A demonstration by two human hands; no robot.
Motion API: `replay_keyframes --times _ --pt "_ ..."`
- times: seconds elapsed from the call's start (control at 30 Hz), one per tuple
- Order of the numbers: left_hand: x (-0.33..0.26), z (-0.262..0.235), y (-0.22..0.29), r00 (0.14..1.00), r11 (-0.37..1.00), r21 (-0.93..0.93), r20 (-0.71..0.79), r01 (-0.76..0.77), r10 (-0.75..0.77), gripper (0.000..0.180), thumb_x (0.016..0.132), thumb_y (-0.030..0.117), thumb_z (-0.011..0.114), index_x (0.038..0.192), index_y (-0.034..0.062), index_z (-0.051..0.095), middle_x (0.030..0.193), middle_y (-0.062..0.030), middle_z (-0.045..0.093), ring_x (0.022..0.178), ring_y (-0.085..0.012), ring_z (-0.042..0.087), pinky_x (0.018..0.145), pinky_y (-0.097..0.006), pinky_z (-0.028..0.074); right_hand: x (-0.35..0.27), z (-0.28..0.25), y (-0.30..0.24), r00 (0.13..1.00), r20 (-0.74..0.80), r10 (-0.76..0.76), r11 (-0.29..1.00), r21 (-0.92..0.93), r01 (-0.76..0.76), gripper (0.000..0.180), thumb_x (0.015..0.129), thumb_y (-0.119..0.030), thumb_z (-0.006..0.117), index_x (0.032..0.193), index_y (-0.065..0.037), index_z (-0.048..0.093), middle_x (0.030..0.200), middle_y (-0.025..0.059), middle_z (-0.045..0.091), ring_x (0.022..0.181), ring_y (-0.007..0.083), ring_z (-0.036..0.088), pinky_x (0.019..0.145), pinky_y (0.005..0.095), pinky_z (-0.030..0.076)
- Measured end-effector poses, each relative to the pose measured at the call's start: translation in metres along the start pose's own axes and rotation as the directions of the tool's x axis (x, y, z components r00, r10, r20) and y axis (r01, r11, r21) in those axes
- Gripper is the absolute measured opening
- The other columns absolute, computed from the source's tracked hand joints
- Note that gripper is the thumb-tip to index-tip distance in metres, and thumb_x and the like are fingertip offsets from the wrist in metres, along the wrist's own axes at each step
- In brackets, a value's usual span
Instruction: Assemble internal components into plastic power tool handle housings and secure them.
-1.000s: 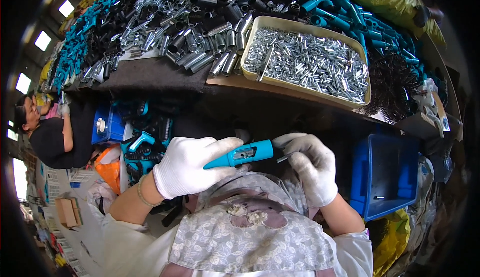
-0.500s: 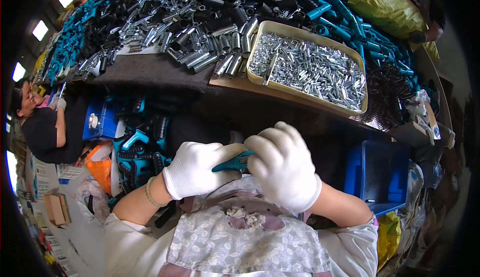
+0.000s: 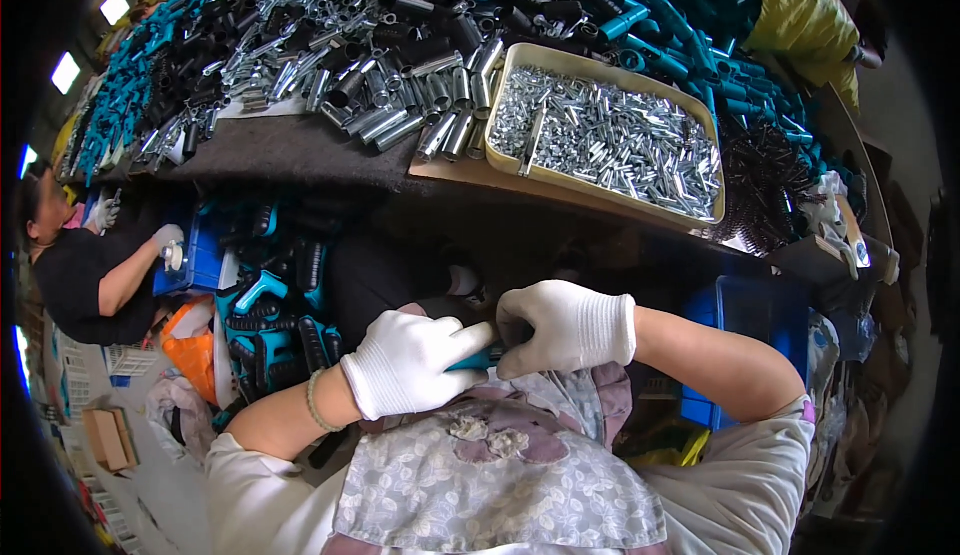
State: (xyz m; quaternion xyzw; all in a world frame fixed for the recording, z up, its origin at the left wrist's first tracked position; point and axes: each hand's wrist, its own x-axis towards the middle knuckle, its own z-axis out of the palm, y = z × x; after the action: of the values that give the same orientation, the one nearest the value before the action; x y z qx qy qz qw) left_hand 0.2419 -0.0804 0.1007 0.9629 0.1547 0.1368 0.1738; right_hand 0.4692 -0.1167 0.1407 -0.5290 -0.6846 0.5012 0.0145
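Note:
Both hands wear white knit gloves and meet in front of my apron. My left hand point(image 3: 415, 363) is closed around a teal plastic part point(image 3: 472, 359), most of it covered by the glove. Its kind cannot be told from the small piece that shows. My right hand point(image 3: 568, 327) is curled at the part's right end, thumb and fingers bent inward. Whatever those fingers hold, if anything, is hidden. Beyond the hands, a cream tray point(image 3: 590, 195) of small shiny metal pins and pieces sits on the bench.
Metal tubes point(image 3: 398, 127) lie left of the tray, dark springs point(image 3: 765, 195) right. Teal housings point(image 3: 690, 55) are heaped behind. A blue bin point(image 3: 702, 407) stands low at right, black-and-teal parts point(image 3: 265, 340) at left. A co-worker point(image 3: 95, 285) reaches to a blue crate point(image 3: 205, 255).
My right hand has turned and lowered, its forearm swinging out to the right. The left hand still holds the teal part, now more covered. The co-worker's one hand has moved to the blue crate.

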Motion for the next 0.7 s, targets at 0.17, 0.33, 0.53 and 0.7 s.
replay_keyframes --times 0.17,0.33,0.53,0.7 --pt "0.0 -0.001 -0.001 1.0 0.999 -0.026 0.008 0.022 -0.021 0.042 0.078 0.034 0.074 0.112 0.0119 0.065 0.069 -0.0047 0.059 0.058 -0.0242 0.064 0.053 -0.036 0.052 0.004 0.016 0.009 0.995 -0.099 0.035 0.986 0.164 -0.018 0.049 0.074 -0.035 0.08 0.1 0.004 0.065 0.087 0.0193 0.068 0.082 0.0286 0.067 0.076 0.0364 0.052" --pt "-0.002 0.003 -0.005 1.0 0.999 -0.04 -0.009 0.018 -0.018 0.043 0.077 0.034 0.075 0.113 0.0114 0.065 0.069 -0.0047 0.06 0.058 -0.0236 0.065 0.053 -0.036 0.053 0.0 0.022 0.004 0.987 -0.148 0.059 0.99 0.138 -0.038 0.05 0.074 -0.034 0.082 0.102 0.002 0.062 0.087 0.0174 0.066 0.083 0.0261 0.065 0.077 0.0366 0.052" --pt "0.001 0.001 -0.007 0.999 0.999 -0.05 -0.044 -0.018 0.015 0.043 0.077 0.032 0.076 0.112 0.011 0.065 0.07 -0.0045 0.06 0.058 -0.023 0.065 0.053 -0.036 0.053 -0.007 0.024 0.003 0.975 -0.217 0.044 0.987 0.161 -0.008 0.041 0.076 -0.025 0.081 0.101 0.002 0.061 0.089 0.0175 0.066 0.083 0.0265 0.065 0.078 0.0368 0.051" --pt "0.002 -0.004 -0.004 0.999 0.999 -0.027 -0.045 -0.018 0.017 0.042 0.076 0.032 0.076 0.111 0.0113 0.066 0.069 -0.0041 0.058 0.058 -0.0226 0.064 0.052 -0.035 0.052 -0.012 0.015 0.002 0.984 -0.174 -0.029 0.98 0.188 0.062 0.04 0.076 -0.02 0.081 0.1 0.004 0.061 0.09 0.0201 0.067 0.086 0.0309 0.065 0.081 0.0373 0.051"
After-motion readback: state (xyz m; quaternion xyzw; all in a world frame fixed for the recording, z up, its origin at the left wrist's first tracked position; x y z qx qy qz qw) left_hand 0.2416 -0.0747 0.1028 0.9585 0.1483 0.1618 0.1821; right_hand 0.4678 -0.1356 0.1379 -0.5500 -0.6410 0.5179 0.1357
